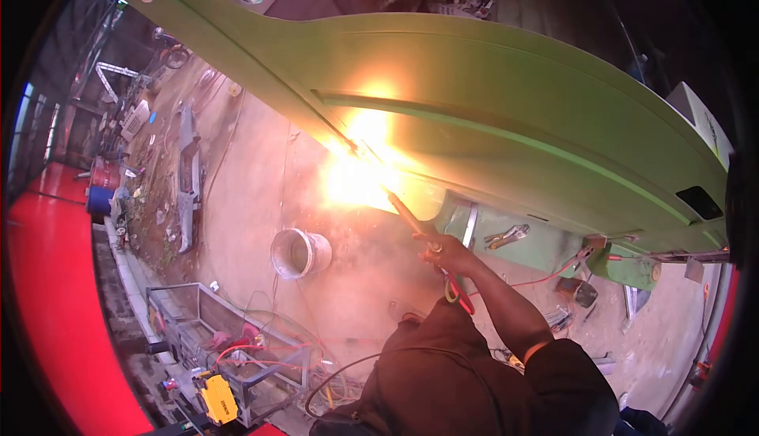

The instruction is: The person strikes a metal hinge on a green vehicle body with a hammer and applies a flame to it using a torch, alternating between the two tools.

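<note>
My right hand [444,254] is closed around the handle end of a torch [406,213], with red and yellow-green hoses hanging below it. The torch points up and left. A very bright flame or glare [357,173] at its tip hides the contact spot, along the lower edge of a large green vehicle panel [506,132]. Haze hangs around the glare. My left hand does not show; dark clothing fills the bottom of the view.
A whitish bucket [319,252] stands on the floor left of my hand. Locking pliers [507,236] lie on a green surface at the right. At lower left are a metal frame [178,317] and a yellow tool part [217,399]. Hoses cross the floor.
</note>
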`<state>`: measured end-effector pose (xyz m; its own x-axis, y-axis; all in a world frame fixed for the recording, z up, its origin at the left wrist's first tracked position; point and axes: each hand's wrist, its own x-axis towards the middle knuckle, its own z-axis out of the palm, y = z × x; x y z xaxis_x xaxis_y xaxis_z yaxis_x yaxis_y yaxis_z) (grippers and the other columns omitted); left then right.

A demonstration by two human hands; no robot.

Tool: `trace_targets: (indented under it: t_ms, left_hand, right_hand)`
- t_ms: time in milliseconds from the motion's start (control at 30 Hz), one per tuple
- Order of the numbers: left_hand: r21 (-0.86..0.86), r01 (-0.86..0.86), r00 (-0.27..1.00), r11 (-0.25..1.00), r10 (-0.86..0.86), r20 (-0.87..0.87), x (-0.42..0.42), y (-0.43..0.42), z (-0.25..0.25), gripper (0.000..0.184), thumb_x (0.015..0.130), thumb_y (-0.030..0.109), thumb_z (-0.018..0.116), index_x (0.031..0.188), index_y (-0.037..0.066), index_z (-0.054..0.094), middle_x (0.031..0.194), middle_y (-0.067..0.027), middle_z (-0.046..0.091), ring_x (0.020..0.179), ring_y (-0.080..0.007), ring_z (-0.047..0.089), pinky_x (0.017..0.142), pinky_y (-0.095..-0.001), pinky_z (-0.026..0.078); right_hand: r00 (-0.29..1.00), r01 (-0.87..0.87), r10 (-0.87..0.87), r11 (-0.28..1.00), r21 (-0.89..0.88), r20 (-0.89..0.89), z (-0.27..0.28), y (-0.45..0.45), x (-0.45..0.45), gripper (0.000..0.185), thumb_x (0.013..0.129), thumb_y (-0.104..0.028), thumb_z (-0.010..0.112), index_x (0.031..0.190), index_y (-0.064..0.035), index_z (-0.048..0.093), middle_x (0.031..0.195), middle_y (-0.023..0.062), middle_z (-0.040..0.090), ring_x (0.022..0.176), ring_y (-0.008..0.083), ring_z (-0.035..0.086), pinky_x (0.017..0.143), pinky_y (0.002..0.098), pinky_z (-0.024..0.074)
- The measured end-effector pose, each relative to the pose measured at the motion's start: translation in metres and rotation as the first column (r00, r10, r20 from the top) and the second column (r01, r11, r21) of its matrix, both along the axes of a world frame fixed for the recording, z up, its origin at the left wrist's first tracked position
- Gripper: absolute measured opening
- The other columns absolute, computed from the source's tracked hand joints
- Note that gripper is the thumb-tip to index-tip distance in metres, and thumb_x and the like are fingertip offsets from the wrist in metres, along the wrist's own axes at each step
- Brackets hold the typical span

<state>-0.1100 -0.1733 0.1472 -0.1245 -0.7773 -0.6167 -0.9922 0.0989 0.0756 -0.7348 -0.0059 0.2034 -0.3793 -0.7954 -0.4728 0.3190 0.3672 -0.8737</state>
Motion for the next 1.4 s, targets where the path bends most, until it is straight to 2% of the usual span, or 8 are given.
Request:
trace_targets:
  t_ms: [67,267,567,833,867,1133,1333,1400]
  left_hand:
    - [0.002,-0.011,1.0,1.0,0.011,0.007,0.004,0.004,0.004,0.049,0.092,0.042,0.051,0.124,0.005,0.061,0.11,-0.0266,0.065,0.105,-0.0425,0.062,0.092,-0.0518,0.047]
    - [-0.007,-0.007,0.999,1.0,0.008,0.034,0.015,0.007,0.017,0.05,0.092,0.042,0.051,0.124,0.005,0.062,0.111,-0.0264,0.065,0.106,-0.0418,0.062,0.093,-0.0513,0.046]
    - [-0.04,0.021,0.998,0.999,-0.019,0.061,-0.015,0.006,0.064,0.051,0.091,0.042,0.051,0.123,0.004,0.062,0.112,-0.0261,0.065,0.107,-0.0408,0.062,0.095,-0.0505,0.046]
    - [-0.055,-0.043,0.996,0.998,0.048,0.079,0.064,0.023,-0.006,0.055,0.089,0.048,0.053,0.123,0.006,0.063,0.118,-0.024,0.065,0.114,-0.0402,0.06,0.099,-0.0458,0.044]
    - [0.045,-0.077,0.994,0.996,0.074,0.081,0.067,0.024,-0.007,0.055,0.089,0.048,0.053,0.123,0.006,0.063,0.117,-0.024,0.065,0.114,-0.0404,0.06,0.099,-0.0452,0.044]
    - [0.046,-0.113,0.993,0.993,0.114,-0.008,0.054,0.043,0.001,0.054,0.089,0.047,0.054,0.121,0.005,0.064,0.113,-0.0236,0.066,0.111,-0.0388,0.061,0.096,-0.0448,0.045]
    - [0.043,-0.118,0.992,0.992,0.12,-0.041,0.051,0.045,-0.001,0.053,0.09,0.047,0.054,0.12,0.004,0.064,0.11,-0.0233,0.066,0.107,-0.0374,0.062,0.094,-0.0444,0.046]
    - [0.042,-0.119,0.992,0.992,0.121,-0.046,0.052,0.047,0.001,0.053,0.09,0.047,0.054,0.12,0.004,0.064,0.109,-0.0232,0.067,0.106,-0.037,0.062,0.094,-0.0443,0.046]
  right_hand:
    - [0.999,0.033,-0.028,0.993,-0.113,0.039,-0.003,0.003,-0.005,0.051,0.091,-0.019,0.069,0.139,-0.0179,0.054,0.084,0.0023,0.061,0.058,0.009,0.056,0.053,0.027,0.0482]
    - [0.996,0.048,-0.035,0.983,-0.175,0.077,-0.012,-0.001,-0.021,0.048,0.093,-0.015,0.061,0.14,-0.0169,0.053,0.085,0.003,0.061,0.056,0.0093,0.056,0.051,0.0265,0.0497]
    - [0.998,0.064,-0.065,0.993,-0.095,-0.007,-0.007,-0.013,-0.021,0.053,0.088,-0.01,0.06,0.14,-0.0192,0.052,0.087,0.0036,0.061,0.055,0.0107,0.057,0.049,0.0274,0.0509]
    - [0.994,0.063,-0.068,0.996,-0.06,-0.085,-0.011,-0.012,-0.014,0.057,0.086,-0.01,0.061,0.141,-0.0215,0.052,0.092,0.0026,0.06,0.057,0.0116,0.058,0.052,0.0274,0.054]
    - [0.992,0.058,-0.064,0.996,-0.062,-0.105,-0.012,-0.012,-0.014,0.058,0.086,-0.009,0.061,0.142,-0.0222,0.051,0.092,0.0026,0.06,0.058,0.0119,0.059,0.052,0.0277,0.0544]
    - [0.983,0.044,-0.056,0.996,-0.073,-0.176,-0.015,-0.017,-0.012,0.059,0.085,-0.01,0.061,0.142,-0.0228,0.051,0.09,0.0034,0.06,0.058,0.0126,0.059,0.053,0.029,0.0555]
    - [0.976,0.079,-0.087,0.996,-0.049,-0.2,-0.012,-0.02,-0.007,0.052,0.088,-0.02,0.066,0.138,-0.0222,0.055,0.091,0.0059,0.059,0.056,0.0136,0.059,0.051,0.0296,0.0547]
    - [0.873,0.157,-0.209,0.976,-0.152,-0.441,-0.023,-0.023,-0.002,0.046,0.083,-0.02,0.067,0.129,-0.0157,0.063,0.076,0.0147,0.065,0.065,0.0271,0.066,0.067,0.0396,0.054]
